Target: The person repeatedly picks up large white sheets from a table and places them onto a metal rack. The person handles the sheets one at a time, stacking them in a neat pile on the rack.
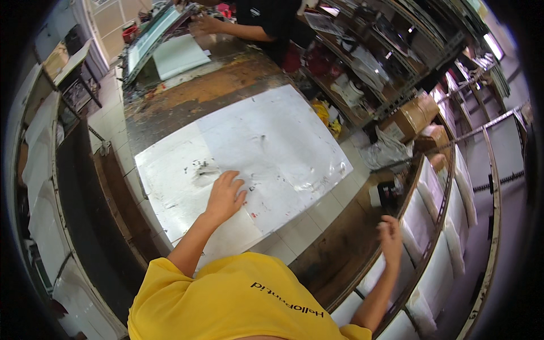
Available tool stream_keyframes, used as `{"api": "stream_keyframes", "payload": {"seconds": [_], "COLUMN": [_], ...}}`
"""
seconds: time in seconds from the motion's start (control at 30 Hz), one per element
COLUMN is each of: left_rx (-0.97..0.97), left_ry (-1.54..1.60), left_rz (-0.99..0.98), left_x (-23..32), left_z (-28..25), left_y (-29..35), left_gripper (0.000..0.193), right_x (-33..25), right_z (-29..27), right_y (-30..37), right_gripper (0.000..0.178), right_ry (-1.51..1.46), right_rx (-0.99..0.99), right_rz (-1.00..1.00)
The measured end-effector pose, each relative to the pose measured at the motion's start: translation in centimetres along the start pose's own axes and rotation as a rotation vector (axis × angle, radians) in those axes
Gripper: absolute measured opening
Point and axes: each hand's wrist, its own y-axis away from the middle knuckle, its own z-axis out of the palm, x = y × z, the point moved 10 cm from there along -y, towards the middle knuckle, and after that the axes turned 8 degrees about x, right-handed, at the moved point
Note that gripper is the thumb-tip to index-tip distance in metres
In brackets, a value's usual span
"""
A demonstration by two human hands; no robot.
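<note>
My left hand (225,195) lies flat with fingers spread on a large white sheet (272,141) that covers the worktable, close to a dark ink smudge (202,169). My right hand (391,235) reaches out to the right over the table's wooden edge (340,249), above a row of white sheets hanging on a rack (439,226); its fingers are curled and I cannot tell whether it holds anything. My yellow shirt (238,300) fills the lower middle.
At the far end another person in black (266,22) works at a framed screen (150,39) with a white sheet (178,54) beside it. Shelves with cardboard boxes (408,122) and clutter run along the right. Racks of white sheets (39,164) stand left.
</note>
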Motion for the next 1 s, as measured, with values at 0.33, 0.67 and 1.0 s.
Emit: {"api": "stream_keyframes", "payload": {"seconds": [0.33, 0.67, 1.0], "left_rx": [0.169, 0.185, 0.330], "left_ry": [-0.252, -0.222, -0.204], "left_rz": [-0.145, -0.140, -0.050], "left_x": [-7.0, -7.0, -9.5], "left_z": [-4.0, -3.3, -5.2], "left_y": [4.8, 3.4, -3.3], "left_gripper": [0.040, 0.038, 0.044], "right_x": [15.5, 33.3, 36.1], "right_z": [29.2, 21.3, 21.1], "right_y": [10.5, 19.7, 28.2], "right_gripper": [0.028, 0.031, 0.042], "right_ry": [-0.189, 0.193, 0.250], "right_rx": [-0.561, -0.440, -0.418], "right_rz": [0.475, 0.633, 0.750]}}
